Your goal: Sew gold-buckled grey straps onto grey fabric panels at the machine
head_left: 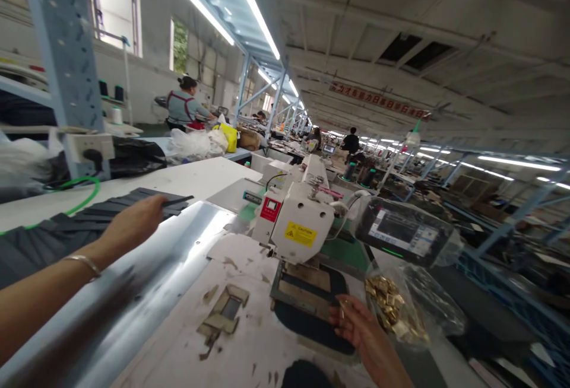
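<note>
- The left hand is reaching out over the left side of the sewing table, lying on a fanned stack of dark fabric strips. The strips are flat, matte and long.
- The fingers are lying close together on the top strip, whose tip is poking out past them. The back of the hand is hiding the grip, so I cannot tell whether they are clamping it.
- A thin silver bangle is sitting on that wrist.
- The right hand is hovering at the table's near right edge, fingers curled in and pinching a small brass fitting, which is blurred and barely readable.
- Just beside it, a crinkled clear plastic bag is slumping open, holding a heap of shiny brass fittings.
- A white pattern sewing machine is standing mid-table, its rectangular clamp frame pressing on a dark rounded panel; the panel's near edge is partly hidden by the hand.
- A polished metal sheet is glaring along the left, smeared by motion.
- The control screen is glowing under a plastic wrap.
- The tabletop is looking scuffed and patched with tape.
</note>
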`<control>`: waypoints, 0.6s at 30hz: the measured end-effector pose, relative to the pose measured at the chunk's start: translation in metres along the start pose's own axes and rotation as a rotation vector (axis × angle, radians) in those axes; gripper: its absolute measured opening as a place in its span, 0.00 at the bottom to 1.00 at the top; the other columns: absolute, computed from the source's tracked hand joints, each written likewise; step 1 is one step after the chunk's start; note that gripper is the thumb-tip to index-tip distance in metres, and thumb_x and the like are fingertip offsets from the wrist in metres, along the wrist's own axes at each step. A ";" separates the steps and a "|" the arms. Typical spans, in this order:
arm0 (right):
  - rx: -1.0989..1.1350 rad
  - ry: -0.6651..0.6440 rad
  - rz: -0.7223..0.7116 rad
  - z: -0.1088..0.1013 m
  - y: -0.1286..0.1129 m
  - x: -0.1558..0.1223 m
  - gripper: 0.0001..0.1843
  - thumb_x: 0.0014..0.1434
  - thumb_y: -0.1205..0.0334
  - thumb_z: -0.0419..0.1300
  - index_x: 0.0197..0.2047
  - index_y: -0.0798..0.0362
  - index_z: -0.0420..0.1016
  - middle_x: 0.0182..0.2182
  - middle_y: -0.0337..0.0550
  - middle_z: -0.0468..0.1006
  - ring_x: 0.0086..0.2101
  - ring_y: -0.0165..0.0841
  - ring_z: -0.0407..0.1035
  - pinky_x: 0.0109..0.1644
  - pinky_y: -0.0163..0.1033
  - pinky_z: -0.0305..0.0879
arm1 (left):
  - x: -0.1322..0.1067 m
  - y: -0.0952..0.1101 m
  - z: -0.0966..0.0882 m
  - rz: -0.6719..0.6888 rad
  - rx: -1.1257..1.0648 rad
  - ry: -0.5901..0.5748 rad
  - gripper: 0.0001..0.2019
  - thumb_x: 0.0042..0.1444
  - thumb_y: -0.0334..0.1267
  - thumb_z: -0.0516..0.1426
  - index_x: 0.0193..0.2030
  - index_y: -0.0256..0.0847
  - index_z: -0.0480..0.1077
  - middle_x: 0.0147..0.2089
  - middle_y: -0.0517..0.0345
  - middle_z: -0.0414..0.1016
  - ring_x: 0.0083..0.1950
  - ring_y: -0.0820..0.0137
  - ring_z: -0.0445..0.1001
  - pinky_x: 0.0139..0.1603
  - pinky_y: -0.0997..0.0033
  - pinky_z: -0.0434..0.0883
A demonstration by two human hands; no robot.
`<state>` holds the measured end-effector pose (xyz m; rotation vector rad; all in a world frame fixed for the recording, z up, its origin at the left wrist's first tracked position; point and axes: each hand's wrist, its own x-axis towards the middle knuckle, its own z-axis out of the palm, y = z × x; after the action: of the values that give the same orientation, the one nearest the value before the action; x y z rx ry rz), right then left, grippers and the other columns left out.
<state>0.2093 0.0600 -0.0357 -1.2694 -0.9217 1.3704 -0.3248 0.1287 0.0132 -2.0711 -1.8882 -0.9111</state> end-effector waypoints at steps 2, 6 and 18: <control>0.026 0.000 -0.024 -0.002 -0.001 0.000 0.23 0.43 0.50 0.73 0.40 0.52 0.78 0.35 0.47 0.81 0.36 0.39 0.76 0.36 0.40 0.71 | -0.004 0.042 0.003 -0.037 0.048 -0.007 0.14 0.61 0.34 0.44 0.44 0.44 0.69 0.37 0.57 0.77 0.36 0.63 0.75 0.34 0.67 0.67; -0.016 0.017 -0.048 0.001 -0.006 -0.002 0.25 0.46 0.47 0.70 0.43 0.53 0.76 0.28 0.44 0.79 0.24 0.30 0.68 0.19 0.28 0.52 | -0.028 0.135 0.019 0.214 -0.045 -0.113 0.12 0.60 0.36 0.47 0.48 0.42 0.67 0.40 0.53 0.78 0.36 0.64 0.77 0.36 0.67 0.70; -0.128 -0.023 0.078 0.022 -0.015 -0.019 0.14 0.44 0.55 0.63 0.32 0.53 0.69 0.26 0.41 0.76 0.25 0.27 0.62 0.22 0.29 0.46 | -0.069 0.301 0.064 0.535 -0.229 -0.479 0.08 0.64 0.29 0.48 0.48 0.38 0.64 0.41 0.52 0.75 0.39 0.65 0.78 0.40 0.68 0.74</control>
<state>0.1886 0.0465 -0.0137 -1.4021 -0.9981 1.4076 -0.0188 0.0543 0.0014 -2.9335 -1.2986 -0.5497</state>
